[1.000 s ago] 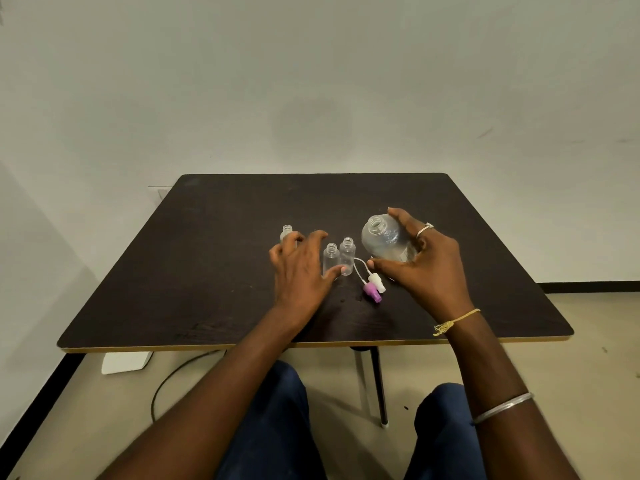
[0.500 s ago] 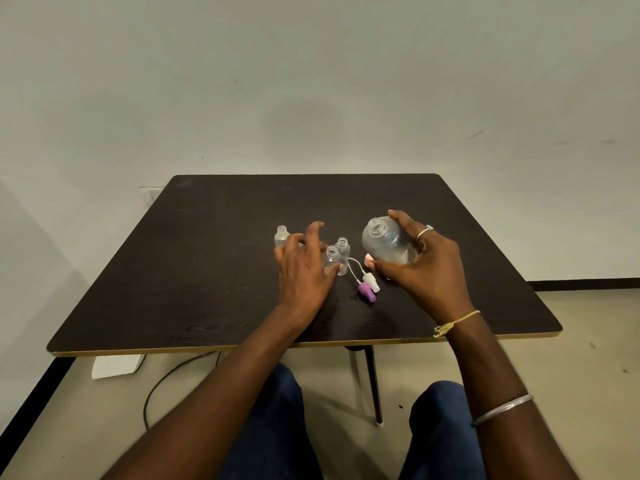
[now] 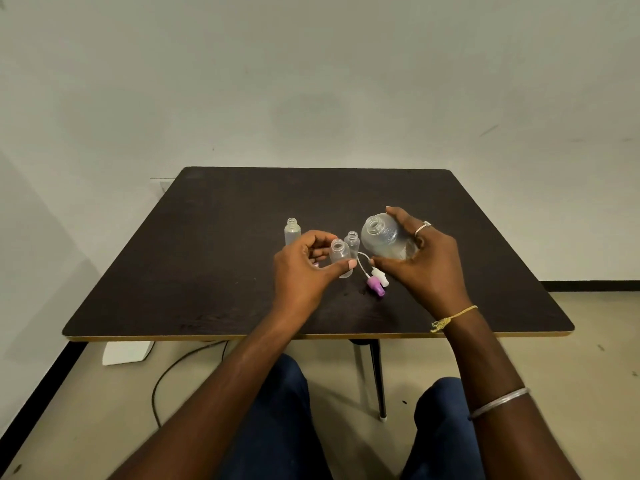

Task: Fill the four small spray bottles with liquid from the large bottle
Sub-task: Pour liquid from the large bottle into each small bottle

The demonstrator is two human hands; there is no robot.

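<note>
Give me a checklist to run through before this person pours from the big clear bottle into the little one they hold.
1. Small clear plastic bottle uncapped, mouth up: ok.
2. Left hand grips that bottle: ok.
3. Large round clear plastic bottle uncapped, gripped by the right hand: ok.
4. Large bottle's mouth above the small bottle's mouth: not ok; it sits apart, to the right.
5. Enough liquid in the large bottle: cannot tell.
6. Four small bottles in sight: cannot tell; besides the held one, only the bottle behind it and the far-left bottle show.
</note>
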